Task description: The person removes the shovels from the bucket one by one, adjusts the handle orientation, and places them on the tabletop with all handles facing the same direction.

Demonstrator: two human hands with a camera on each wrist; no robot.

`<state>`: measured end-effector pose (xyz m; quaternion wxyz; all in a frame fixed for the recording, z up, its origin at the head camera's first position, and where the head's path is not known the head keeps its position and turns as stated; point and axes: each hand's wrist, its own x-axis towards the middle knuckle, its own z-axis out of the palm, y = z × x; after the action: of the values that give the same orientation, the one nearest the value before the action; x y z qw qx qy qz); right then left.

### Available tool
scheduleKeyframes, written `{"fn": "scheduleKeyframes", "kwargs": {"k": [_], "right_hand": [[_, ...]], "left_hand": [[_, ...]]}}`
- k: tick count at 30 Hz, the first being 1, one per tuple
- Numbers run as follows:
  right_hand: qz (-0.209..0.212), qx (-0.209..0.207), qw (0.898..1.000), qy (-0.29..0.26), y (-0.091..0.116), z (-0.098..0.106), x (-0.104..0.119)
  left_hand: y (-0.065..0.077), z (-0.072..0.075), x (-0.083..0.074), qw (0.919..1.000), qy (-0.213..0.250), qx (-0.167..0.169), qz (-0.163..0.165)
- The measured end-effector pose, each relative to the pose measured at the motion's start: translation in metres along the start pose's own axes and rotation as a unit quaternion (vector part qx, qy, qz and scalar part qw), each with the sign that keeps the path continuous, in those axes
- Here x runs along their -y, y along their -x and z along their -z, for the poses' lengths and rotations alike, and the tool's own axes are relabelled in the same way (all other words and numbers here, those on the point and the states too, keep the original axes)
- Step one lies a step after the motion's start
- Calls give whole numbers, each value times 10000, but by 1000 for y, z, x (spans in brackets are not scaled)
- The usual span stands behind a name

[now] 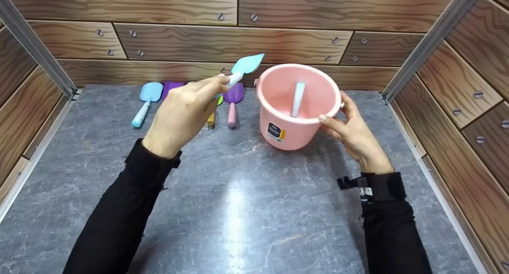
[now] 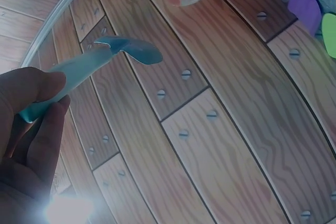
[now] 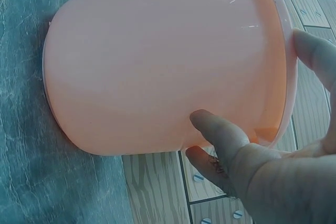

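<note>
My left hand grips a light blue toy trowel by its pale handle, with the blade pointing up and to the right, left of a pink bucket. In the left wrist view, thumb and fingers pinch the trowel's handle. The bucket is upright, and a pale blue tool handle leans inside it. My right hand holds the bucket's right side. Its thumb lies at the rim, while the fingertips touch the outer wall in the right wrist view.
Behind my left hand lie a blue toy shovel, a partly hidden purple one, a yellow handle and a purple shovel with a pink handle. Wood-patterned walls enclose the grey tabletop at the back and sides.
</note>
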<state>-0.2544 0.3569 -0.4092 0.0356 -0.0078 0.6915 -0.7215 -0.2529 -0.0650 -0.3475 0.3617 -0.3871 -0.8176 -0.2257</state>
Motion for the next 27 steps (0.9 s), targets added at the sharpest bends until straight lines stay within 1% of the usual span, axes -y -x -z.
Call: {"fn": "scheduleKeyframes", "kwargs": {"k": [4, 10, 19, 27], "right_hand": [[38, -14, 10000, -3, 0, 0, 0], [18, -26, 10000, -60, -1, -2, -1], [33, -45, 10000, -29, -2, -2, -1], [-40, -49, 10000, -61, -1, -1, 0]], "left_hand": [[7, 3, 4, 10000, -80, -4, 7], [18, 4, 6, 9997, -229, 119, -31], [33, -4, 8, 9994, -218, 228, -117], [50, -13, 6, 9983, -266, 524, 18]]}}
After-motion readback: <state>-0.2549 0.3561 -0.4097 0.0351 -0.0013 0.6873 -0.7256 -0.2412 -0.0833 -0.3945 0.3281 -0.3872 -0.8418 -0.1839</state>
